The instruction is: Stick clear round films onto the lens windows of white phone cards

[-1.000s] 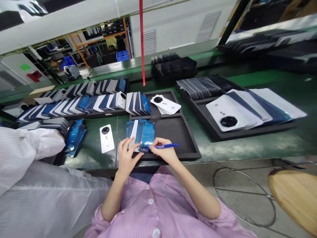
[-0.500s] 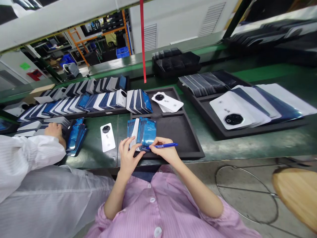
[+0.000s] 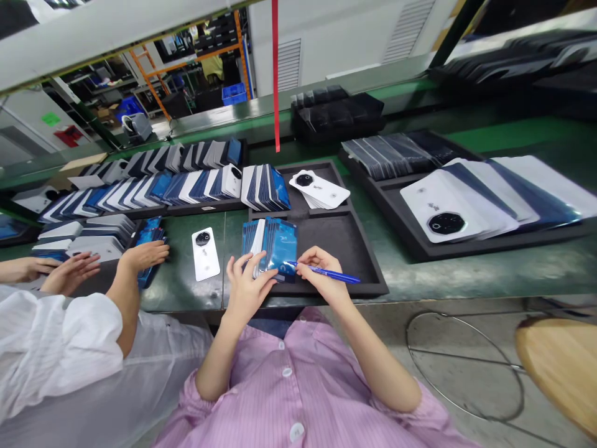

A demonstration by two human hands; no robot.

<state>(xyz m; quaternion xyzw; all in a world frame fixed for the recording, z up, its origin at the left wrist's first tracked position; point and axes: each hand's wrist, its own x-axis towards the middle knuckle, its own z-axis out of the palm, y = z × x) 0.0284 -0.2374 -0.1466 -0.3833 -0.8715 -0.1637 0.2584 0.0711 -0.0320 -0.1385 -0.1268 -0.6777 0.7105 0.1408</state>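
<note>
A fanned stack of phone back covers point(image 3: 281, 239), white ones and ones under blue film, leans in the near part of a dark tray point(image 3: 373, 277). My left hand point(image 3: 246, 287) rests on its near edge with fingers spread, the fingertips on the white covers and the thumb by the blue film. Between the thumb and fingers of my right hand point(image 3: 321, 274) is a blue pen point(image 3: 342, 276), its tip close to the front blue-filmed cover. Left of the tray, a single white phone back cover point(image 3: 206, 254) with a round black camera area lies flat on the green bench.
Another stack of covers point(image 3: 263, 188) and loose white covers point(image 3: 321, 190) sit in the tray's far part. To the right, a larger tray point(image 3: 420, 249) carries fanned covers. A co-worker's hands point(image 3: 140, 255) work at the left over more covers. A red strip point(image 3: 275, 74) hangs ahead.
My right hand has shifted slightly right and up with the pen, which now slants down to the right. My left hand stays at the stack. More of the co-worker's hands shows at left.
</note>
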